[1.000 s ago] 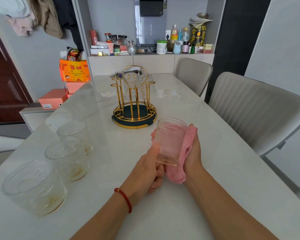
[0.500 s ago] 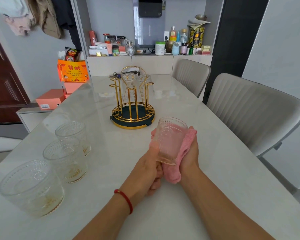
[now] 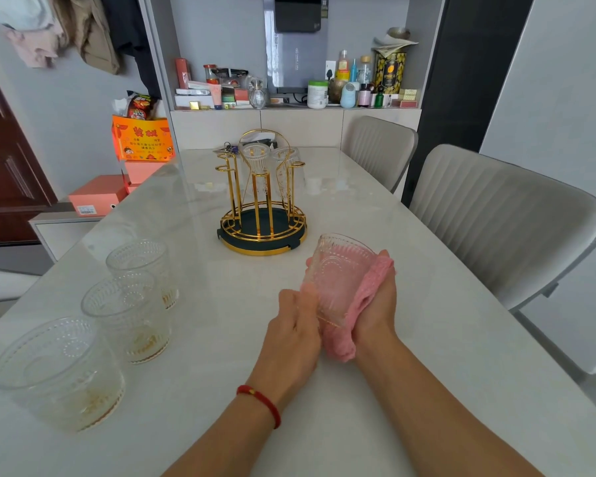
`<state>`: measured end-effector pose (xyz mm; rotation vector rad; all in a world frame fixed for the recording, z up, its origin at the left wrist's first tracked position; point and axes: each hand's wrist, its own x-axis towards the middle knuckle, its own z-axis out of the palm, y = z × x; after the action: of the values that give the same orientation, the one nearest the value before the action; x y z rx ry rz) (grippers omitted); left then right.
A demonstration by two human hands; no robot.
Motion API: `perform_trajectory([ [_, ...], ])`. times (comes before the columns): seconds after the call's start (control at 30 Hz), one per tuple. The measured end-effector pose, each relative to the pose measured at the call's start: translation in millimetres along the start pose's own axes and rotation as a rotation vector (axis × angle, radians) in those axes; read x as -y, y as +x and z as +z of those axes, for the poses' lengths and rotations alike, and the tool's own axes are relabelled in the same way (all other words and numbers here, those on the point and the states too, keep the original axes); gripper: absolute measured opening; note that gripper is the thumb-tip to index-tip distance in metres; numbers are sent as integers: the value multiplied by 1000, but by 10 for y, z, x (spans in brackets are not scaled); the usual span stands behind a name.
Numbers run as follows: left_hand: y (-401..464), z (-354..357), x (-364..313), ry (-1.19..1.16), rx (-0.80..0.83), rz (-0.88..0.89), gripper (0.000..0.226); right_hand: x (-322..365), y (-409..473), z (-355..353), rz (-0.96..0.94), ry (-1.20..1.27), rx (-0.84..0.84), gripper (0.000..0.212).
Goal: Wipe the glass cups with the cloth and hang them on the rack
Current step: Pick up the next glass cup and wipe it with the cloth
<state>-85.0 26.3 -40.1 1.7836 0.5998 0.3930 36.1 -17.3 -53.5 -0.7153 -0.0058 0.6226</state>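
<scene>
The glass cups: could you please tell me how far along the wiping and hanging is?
Done: two cups hang upside down on the gold rack. In hand: the left hand holds one cup while the right hand presses the pink cloth against it. Left: three smeared cups stand on the table.

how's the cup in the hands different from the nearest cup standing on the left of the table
The held cup is off the table, tilted with its mouth up and away, gripped by the left hand and backed by the pink cloth in the right hand; the nearest cup stands upright on the table, untouched. The nearest cup shows brownish residue at its bottom; none is plain in the held cup. Both are clear, embossed glass.
</scene>
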Motion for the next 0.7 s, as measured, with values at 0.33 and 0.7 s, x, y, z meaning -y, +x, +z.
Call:
perform_trajectory([
  [0.33,28,-123,-105,-142,218,-258,77,54,-44,26,-4,-23,-21,76],
  [0.7,21,-242,-22,-313,474,-268,78,153,-123,42,-73,-36,-16,61],
])
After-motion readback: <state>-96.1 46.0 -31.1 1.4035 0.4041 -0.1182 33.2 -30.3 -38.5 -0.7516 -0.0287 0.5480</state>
